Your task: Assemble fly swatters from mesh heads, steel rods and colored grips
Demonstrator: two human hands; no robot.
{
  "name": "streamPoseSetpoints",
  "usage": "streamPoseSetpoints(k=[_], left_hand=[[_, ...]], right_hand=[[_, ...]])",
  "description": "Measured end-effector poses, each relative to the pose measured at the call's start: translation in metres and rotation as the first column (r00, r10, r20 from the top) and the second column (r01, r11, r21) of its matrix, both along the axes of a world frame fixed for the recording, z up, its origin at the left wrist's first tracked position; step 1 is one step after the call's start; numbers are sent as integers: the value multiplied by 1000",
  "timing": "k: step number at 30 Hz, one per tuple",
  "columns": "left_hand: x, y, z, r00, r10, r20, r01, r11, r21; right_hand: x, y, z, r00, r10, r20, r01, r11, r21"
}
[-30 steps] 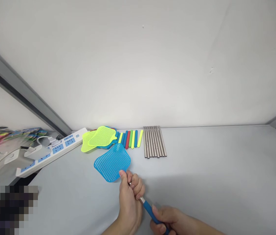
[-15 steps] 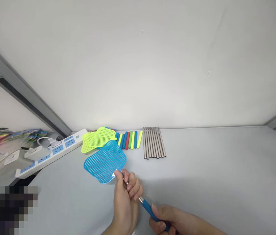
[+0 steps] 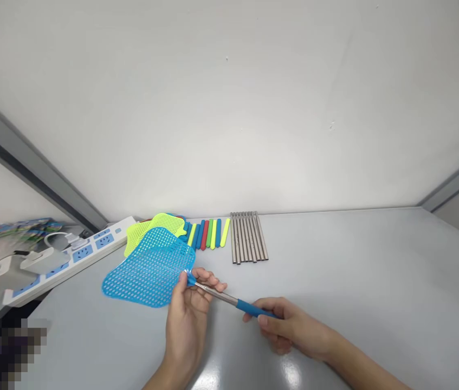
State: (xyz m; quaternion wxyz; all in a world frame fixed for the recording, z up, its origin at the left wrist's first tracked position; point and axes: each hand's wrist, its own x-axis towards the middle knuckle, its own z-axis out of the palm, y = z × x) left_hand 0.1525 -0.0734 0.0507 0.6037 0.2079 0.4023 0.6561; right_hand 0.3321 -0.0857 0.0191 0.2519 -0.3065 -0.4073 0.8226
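My right hand [image 3: 282, 327] clasps the blue grip [image 3: 249, 309], lower centre of frame; the metal rod [image 3: 223, 296] runs into it. My left hand [image 3: 188, 317] has its thumb on the blue mesh head [image 3: 152, 265]; whether it grips, I can't tell. Lower left, the power strip [image 3: 103, 242] holds plugged-in chargers [image 3: 46, 261].

Two hands [image 3: 188, 319] | one swatter [image 3: 152, 273] | about nine metal tubes [image 3: 249, 238] | three yellow handles [image 3: 225, 233] | one power strip [image 3: 82, 254] are counted

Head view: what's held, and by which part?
A blue swatter: the right hand grips its blue handle; the left hand, partly open, is at its neck, how firmly I can't tell.
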Motion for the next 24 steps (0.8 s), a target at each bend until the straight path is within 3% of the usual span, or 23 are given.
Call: streamPoseSetpoints(k=[4,10,15,24], left_hand=[[-3,3,0,999,8,-39,-11,998,-69],[-4,6,-4,989,-87,-122,72,989,-126],[-4,4,-8,964,-209,-166,184,971,-155],[-1,8,-17,896,-228,-381,188,972,-140]], right_hand=[[7,7,1,989,-121,88,107,983,146],[14,14,0,971,-215,102,192,961,199],[17,15,0,956,-253,152,227,959,171],[19,16,2,948,-264,177,243,961,129]])
